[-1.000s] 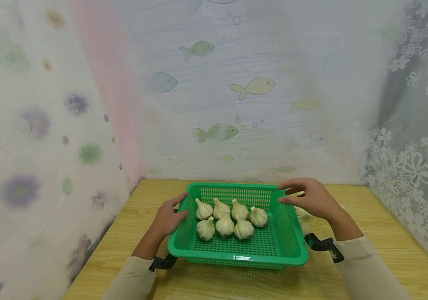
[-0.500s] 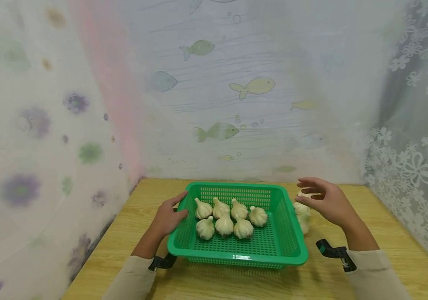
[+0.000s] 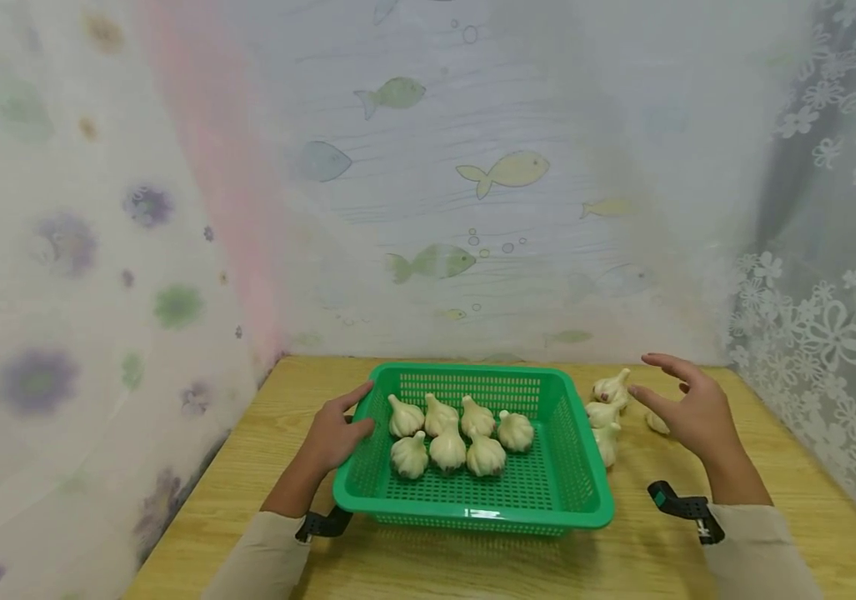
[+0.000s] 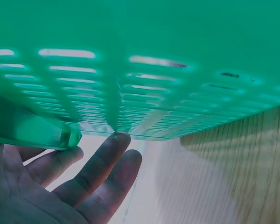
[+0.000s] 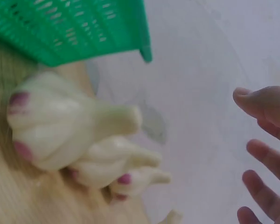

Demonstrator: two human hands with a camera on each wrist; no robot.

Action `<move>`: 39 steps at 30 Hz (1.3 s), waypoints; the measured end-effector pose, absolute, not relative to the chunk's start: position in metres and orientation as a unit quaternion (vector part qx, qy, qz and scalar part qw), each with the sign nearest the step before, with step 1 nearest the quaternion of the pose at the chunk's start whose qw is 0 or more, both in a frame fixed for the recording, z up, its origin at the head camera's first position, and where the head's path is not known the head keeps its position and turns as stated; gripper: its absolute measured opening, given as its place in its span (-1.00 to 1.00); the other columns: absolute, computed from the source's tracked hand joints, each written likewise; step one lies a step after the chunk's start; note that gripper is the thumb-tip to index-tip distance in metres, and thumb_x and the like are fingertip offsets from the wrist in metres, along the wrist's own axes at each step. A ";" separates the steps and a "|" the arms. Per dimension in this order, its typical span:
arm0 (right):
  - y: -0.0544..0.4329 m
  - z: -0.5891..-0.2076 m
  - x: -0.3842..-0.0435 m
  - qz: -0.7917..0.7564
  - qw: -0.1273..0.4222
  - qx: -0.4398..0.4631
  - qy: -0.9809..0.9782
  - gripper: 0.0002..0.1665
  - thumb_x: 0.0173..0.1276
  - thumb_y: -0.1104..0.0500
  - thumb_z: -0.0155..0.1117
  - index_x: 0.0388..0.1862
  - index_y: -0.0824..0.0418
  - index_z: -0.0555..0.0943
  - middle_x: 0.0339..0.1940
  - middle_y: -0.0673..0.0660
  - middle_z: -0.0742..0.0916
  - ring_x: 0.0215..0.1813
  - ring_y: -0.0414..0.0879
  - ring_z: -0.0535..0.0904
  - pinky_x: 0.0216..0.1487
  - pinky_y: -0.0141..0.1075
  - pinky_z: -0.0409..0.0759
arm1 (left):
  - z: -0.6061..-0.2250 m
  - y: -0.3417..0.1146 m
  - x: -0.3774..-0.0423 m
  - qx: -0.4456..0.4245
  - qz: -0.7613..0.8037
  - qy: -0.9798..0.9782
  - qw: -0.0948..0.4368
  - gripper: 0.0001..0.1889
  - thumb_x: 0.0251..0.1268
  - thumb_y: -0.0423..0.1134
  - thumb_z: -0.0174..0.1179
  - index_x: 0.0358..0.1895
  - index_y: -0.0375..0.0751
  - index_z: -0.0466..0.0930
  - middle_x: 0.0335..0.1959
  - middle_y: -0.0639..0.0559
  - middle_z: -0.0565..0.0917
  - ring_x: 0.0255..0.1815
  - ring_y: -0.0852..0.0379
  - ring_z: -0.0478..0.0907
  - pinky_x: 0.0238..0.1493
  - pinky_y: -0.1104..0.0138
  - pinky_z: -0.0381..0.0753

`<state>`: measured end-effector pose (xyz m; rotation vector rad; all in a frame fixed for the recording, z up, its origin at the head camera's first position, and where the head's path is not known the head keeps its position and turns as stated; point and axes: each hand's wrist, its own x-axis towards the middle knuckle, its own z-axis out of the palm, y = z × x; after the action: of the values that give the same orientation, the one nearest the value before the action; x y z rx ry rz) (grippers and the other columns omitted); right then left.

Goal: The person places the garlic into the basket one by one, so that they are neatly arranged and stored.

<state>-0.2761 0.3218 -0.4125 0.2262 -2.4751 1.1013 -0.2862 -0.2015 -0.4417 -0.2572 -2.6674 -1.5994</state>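
Observation:
A green plastic basket point(image 3: 473, 518) holds several garlic bulbs point(image 3: 448, 450). At its left rim is my left hand point(image 3: 333, 433), thumb and index finger touching the edge. In the left wrist view its other fingers point(image 4: 95, 170) reach out fairly straight beneath the rim, beside the slotted wall. My right hand point(image 3: 698, 412) is right of the basket, thumb and fingers spread apart, holding nothing. Between it and the basket lie several more garlic bulbs point(image 3: 611, 387), some with purple patches. Another garlic bulb point(image 3: 656, 422) is partly hidden by the right hand.
All this stands on a wood-grain table point(image 3: 795, 475). Sheets printed with fish and flowers point(image 3: 428, 208) hang close behind the table and along both sides. A black wrist mount point(image 3: 686, 508) sits on the right forearm.
My right hand has moved from the basket's right rim out to the right, its fingers spreading wider. The garlic bulbs beside the basket have come into sight. The left hand stays at the rim.

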 end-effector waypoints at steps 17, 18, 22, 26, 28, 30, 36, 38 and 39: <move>0.346 -0.458 -0.288 0.393 0.149 0.017 -0.907 0.00 0.41 -0.14 0.40 0.65 0.26 0.25 0.73 0.36 -0.04 0.64 0.57 -0.19 0.24 0.62 0.11 | -0.441 -0.201 -0.284 -0.083 -0.512 -0.855 0.012 -0.30 0.40 -0.32 0.08 0.63 0.00 0.26 0.63 -0.23 0.24 0.11 -0.22 0.71 -0.40 0.18 0.61; 0.347 -0.460 -0.288 0.395 0.147 0.013 -0.907 0.01 0.41 -0.14 0.41 0.65 0.26 0.23 0.73 0.36 -0.05 0.64 0.58 -0.20 0.24 0.62 0.11 | -0.441 -0.201 -0.285 -0.084 -0.513 -0.854 0.011 -0.29 0.40 -0.32 0.08 0.63 0.00 0.25 0.63 -0.23 0.24 0.11 -0.22 0.71 -0.41 0.18 0.61; 0.352 -0.468 -0.288 0.401 0.137 -0.002 -0.906 0.04 0.43 -0.15 0.39 0.68 0.25 0.16 0.74 0.34 -0.09 0.62 0.60 -0.17 0.24 0.61 0.13 | -0.442 -0.202 -0.285 -0.086 -0.515 -0.853 0.009 -0.29 0.40 -0.32 0.08 0.63 0.00 0.25 0.63 -0.23 0.23 0.11 -0.21 0.72 -0.41 0.17 0.62; 0.356 -0.475 -0.289 0.392 0.121 -0.011 -0.912 0.05 0.44 -0.12 0.37 0.69 0.29 0.12 0.72 0.41 -0.08 0.58 0.64 -0.09 0.24 0.58 0.18 | -0.441 -0.201 -0.285 -0.086 -0.515 -0.853 0.011 -0.29 0.39 -0.33 0.08 0.63 -0.01 0.25 0.63 -0.24 0.24 0.11 -0.23 0.72 -0.40 0.17 0.63; 0.357 -0.477 -0.289 0.389 0.108 -0.015 -0.915 0.06 0.45 -0.12 0.37 0.69 0.30 0.10 0.71 0.43 -0.08 0.57 0.65 -0.08 0.25 0.57 0.19 | -0.441 -0.201 -0.285 -0.086 -0.515 -0.853 0.011 -0.29 0.39 -0.33 0.08 0.63 -0.02 0.25 0.63 -0.24 0.25 0.12 -0.24 0.71 -0.39 0.17 0.64; 0.359 -0.480 -0.289 0.386 0.100 -0.018 -0.917 0.07 0.45 -0.12 0.36 0.69 0.31 0.09 0.71 0.45 -0.08 0.56 0.66 -0.07 0.26 0.57 0.18 | -0.440 -0.201 -0.285 -0.084 -0.516 -0.852 0.012 -0.29 0.39 -0.33 0.08 0.63 -0.02 0.25 0.63 -0.23 0.25 0.12 -0.23 0.71 -0.39 0.17 0.64; 0.361 -0.485 -0.288 0.374 0.093 -0.029 -0.922 0.05 0.45 -0.12 0.37 0.68 0.33 0.12 0.67 0.52 0.05 0.42 0.65 0.23 0.15 0.42 0.45 | -0.442 -0.200 -0.286 -0.080 -0.514 -0.854 0.012 -0.29 0.39 -0.31 0.09 0.63 0.03 0.26 0.63 -0.22 0.24 0.11 -0.21 0.71 -0.40 0.18 0.61; 0.360 -0.486 -0.287 0.370 0.094 -0.039 -0.923 0.04 0.44 -0.11 0.38 0.67 0.33 0.14 0.62 0.57 0.16 0.33 0.62 0.35 0.04 0.33 0.56 | -0.443 -0.200 -0.286 -0.079 -0.512 -0.855 0.012 -0.29 0.39 -0.31 0.09 0.63 0.05 0.26 0.63 -0.21 0.24 0.10 -0.19 0.71 -0.40 0.19 0.60; 0.360 -0.486 -0.287 0.367 0.094 -0.043 -0.924 0.03 0.44 -0.09 0.38 0.67 0.32 0.15 0.59 0.59 0.20 0.29 0.61 0.39 0.01 0.29 0.59 | -0.442 -0.200 -0.286 -0.077 -0.511 -0.856 0.012 -0.29 0.40 -0.30 0.09 0.63 0.06 0.26 0.63 -0.21 0.25 0.09 -0.17 0.72 -0.41 0.19 0.59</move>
<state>-0.2869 0.3602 -0.4859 -0.1288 -2.7415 1.0892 -0.2865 -0.2002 -0.4424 -0.2408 -2.6687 -1.5935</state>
